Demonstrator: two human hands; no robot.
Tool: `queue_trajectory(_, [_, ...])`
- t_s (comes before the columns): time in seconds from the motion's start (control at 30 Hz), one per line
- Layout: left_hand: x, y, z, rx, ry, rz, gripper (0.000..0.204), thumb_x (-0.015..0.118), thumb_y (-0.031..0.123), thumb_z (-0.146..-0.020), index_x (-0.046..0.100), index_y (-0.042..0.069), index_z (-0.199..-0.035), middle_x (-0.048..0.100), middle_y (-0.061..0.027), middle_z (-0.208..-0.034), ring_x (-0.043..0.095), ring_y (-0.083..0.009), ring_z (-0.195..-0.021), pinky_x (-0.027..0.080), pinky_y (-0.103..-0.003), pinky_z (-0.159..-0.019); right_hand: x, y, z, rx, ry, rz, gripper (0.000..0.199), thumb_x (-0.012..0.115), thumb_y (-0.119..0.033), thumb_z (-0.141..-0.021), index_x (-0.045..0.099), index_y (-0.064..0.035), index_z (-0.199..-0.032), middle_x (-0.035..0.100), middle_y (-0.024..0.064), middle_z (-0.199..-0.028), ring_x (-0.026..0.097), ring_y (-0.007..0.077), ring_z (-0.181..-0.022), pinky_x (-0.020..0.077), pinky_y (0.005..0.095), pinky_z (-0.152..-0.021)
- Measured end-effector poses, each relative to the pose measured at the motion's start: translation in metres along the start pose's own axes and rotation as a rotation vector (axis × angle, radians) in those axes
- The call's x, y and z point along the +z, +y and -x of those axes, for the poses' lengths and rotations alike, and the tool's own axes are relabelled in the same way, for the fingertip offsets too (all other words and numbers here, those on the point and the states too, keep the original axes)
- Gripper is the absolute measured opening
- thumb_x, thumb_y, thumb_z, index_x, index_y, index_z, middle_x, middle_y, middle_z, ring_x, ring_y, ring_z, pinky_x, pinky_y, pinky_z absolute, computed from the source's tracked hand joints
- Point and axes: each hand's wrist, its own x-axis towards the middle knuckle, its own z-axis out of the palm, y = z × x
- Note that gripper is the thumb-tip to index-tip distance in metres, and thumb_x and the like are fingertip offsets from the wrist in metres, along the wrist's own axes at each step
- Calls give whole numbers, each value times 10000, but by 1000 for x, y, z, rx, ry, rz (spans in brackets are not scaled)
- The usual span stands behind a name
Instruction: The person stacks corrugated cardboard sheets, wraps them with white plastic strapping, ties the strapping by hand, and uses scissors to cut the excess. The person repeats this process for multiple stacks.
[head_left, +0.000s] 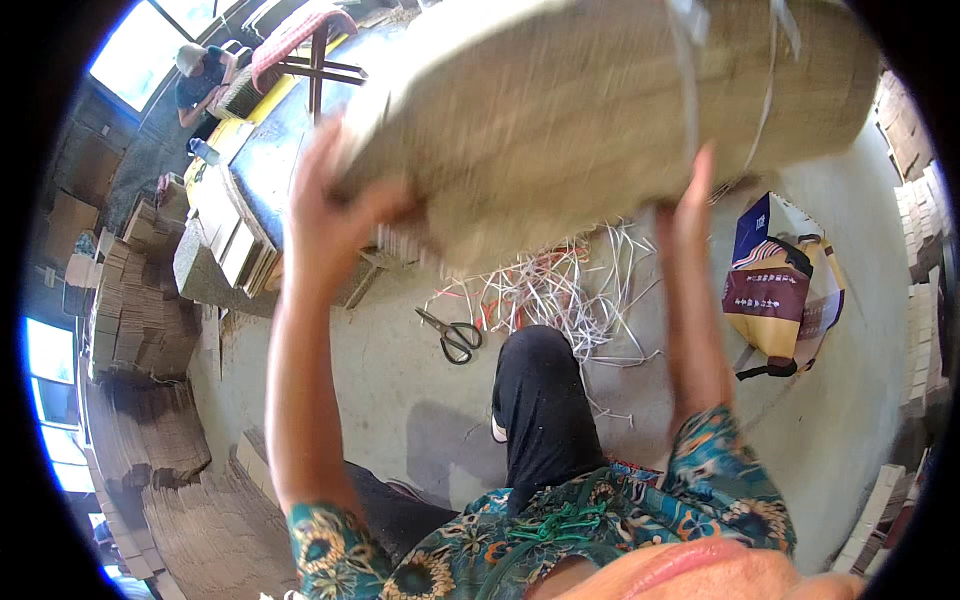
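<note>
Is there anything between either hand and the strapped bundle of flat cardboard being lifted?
Nothing visible. The left hand grips the bundle at its left end, and the right hand presses against its underside near the strap, both in direct contact. The scissors and cut straps lie on the floor, well below.

Both hands, L hand (335, 215) & R hand (690, 215), gripping strapped cardboard bundle (600, 110), scissors (452, 335) on floor below

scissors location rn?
Head view: the scissors lie on the concrete floor near centre, left of the person's black-trousered knee and beside the white strap offcuts.
</note>
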Motion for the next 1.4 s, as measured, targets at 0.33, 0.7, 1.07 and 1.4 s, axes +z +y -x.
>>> queue_trajectory(0.33, [102,9,-58,137,3,189,726,782,241,-722,428,24,-1318,469,-158,-1323,459,-263,-1221,396,-408,-994,58,-114,-305,-373,-141,549,462,574,-322,-892,463,7,-1197,561,123,-1088,571,228,-956,501,363,-776])
queue_trajectory(0.7, [59,-104,207,-732,-372,273,514,656,113,-834,453,13,-1296,546,-145,-1239,511,-215,-1167,429,-340,-955,-156,139,45,580,-258,661,287,548,-202,-919,565,-18,-1138,664,88,-940,648,149,-745,530,268,-623])
queue_trajectory(1.07, [18,-116,358,-1119,-110,453,413,646,130,-846,525,9,-1222,607,-114,-1127,578,-176,-1035,461,-292,-887,-235,275,154,907,-239,1074,281,603,-252,-877,588,-43,-1064,657,66,-868,622,140,-642,489,269,-526])
queue_trajectory(1.4, [33,-150,452,-1453,31,478,416,628,142,-864,506,-38,-1218,608,-135,-1114,584,-176,-1010,461,-283,-875,-204,368,80,752,-27,1270,390,643,-187,-840,541,-5,-1170,653,105,-902,654,139,-696,498,263,-531])
